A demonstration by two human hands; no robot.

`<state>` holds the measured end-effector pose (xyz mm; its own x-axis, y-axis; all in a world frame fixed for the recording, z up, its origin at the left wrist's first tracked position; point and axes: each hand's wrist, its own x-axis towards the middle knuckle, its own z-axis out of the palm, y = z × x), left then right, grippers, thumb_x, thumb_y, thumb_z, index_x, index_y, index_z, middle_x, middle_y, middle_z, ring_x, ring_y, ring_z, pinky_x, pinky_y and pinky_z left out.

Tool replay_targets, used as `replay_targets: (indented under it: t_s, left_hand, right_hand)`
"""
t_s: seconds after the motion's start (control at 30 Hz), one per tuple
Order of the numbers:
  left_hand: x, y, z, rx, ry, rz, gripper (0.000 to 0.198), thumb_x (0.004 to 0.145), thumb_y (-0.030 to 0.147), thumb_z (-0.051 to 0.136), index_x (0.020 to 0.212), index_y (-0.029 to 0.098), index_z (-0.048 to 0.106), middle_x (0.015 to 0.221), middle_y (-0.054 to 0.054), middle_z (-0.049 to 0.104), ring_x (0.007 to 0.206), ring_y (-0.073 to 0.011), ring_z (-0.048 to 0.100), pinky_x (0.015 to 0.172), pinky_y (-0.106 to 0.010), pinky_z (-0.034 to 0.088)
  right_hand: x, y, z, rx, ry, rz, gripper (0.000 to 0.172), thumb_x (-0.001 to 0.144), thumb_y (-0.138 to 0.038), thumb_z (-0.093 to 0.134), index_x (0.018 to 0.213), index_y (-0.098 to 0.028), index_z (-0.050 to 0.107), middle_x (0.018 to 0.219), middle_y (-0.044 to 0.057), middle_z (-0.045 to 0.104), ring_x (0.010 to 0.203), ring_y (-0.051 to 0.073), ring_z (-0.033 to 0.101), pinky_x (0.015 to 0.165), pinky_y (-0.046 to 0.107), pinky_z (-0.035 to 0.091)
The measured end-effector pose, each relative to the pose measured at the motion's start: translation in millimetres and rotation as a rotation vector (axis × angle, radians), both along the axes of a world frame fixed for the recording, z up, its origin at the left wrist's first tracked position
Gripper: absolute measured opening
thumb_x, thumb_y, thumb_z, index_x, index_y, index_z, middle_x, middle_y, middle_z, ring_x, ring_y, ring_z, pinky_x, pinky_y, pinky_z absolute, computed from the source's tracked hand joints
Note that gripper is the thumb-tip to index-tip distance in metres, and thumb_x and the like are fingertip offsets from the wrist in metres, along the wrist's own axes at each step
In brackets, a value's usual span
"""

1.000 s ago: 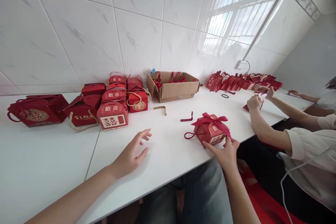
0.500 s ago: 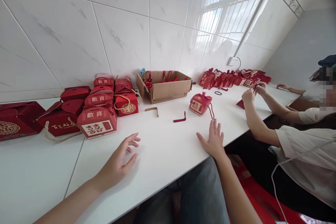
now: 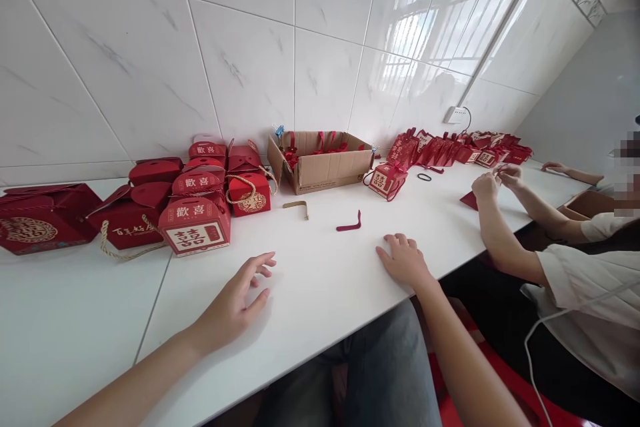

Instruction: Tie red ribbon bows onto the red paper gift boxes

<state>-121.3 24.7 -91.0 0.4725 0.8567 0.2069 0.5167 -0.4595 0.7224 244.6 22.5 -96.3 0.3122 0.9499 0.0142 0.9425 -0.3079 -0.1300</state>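
Observation:
My left hand (image 3: 237,297) rests on its side on the white table (image 3: 310,280), fingers apart and holding nothing. Palm down near the table's front edge, my right hand (image 3: 403,259) is also empty, with its fingers spread. A small red box (image 3: 386,181) with a bow and cord handles stands upright beyond my right hand, not touching it. Between the hands and the cardboard box lie a bent dark red strip (image 3: 350,223) and a bent gold-coloured strip (image 3: 299,207).
Several red gift boxes (image 3: 195,227) stand at the left. An open cardboard box (image 3: 333,170) holds red ribbons by the wall. Red bags (image 3: 435,147) and a black ring (image 3: 424,177) lie farther right. A person's hands (image 3: 493,180) work at a red piece (image 3: 469,200).
The small red box, tilted and blurred before, now stands upright nearer the cardboard box. My right hand has lowered and lies flatter on the table. The view has shifted slightly.

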Motion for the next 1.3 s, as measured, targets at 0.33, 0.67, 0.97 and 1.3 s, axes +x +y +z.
replay_targets:
  t_s: [0.33,0.67,0.97,1.3]
  left_hand:
    - [-2.6,0.8,-2.6,-0.077,-0.022,0.047,0.052,0.088,0.023,0.043,0.136,0.034,0.026,0.128,-0.007,0.047,0.106,-0.0181,0.053,0.077,-0.029,0.052]
    - [-2.8,2.0,-6.2,-0.051,-0.023,0.069,0.056,0.086,0.019,0.044,0.137,0.035,0.027,0.126,-0.006,0.05,0.102,-0.0182,0.056,0.085,-0.034,0.05]
    - [-14.8,30.3,-5.5,0.369,0.044,0.462,0.052,0.081,0.024,0.053,0.13,0.025,0.034,0.125,-0.011,0.045,0.115,-0.0254,0.047,0.091,-0.043,0.046]
    - [-43.8,62.2,5.5,0.487,-0.011,0.96,0.109,0.057,0.045,0.079,0.139,0.018,0.012,0.137,-0.019,0.023,0.134,-0.0345,0.02,0.109,-0.053,0.022]
  right_hand:
    - [41.4,150.3,3.9,0.068,0.01,-0.113,0.051,0.091,-0.031,0.027,0.136,-0.011,0.04,0.138,0.017,0.044,0.128,0.029,0.038,0.102,0.043,0.03]
    - [68.8,178.3,-16.2,-0.067,0.103,-0.143,0.071,0.09,-0.052,0.014,0.149,-0.013,0.015,0.157,0.006,0.01,0.143,0.029,0.007,0.112,0.055,0.01]
    - [67.5,168.7,-16.2,-0.037,0.104,-0.108,0.067,0.091,-0.052,0.016,0.147,-0.015,0.024,0.156,0.008,0.015,0.142,0.033,0.011,0.111,0.058,0.011]
    - [56.4,154.6,-21.3,-0.022,0.062,-0.014,0.063,0.092,-0.051,0.02,0.14,-0.014,0.037,0.153,0.015,0.024,0.139,0.036,0.019,0.109,0.057,0.017]
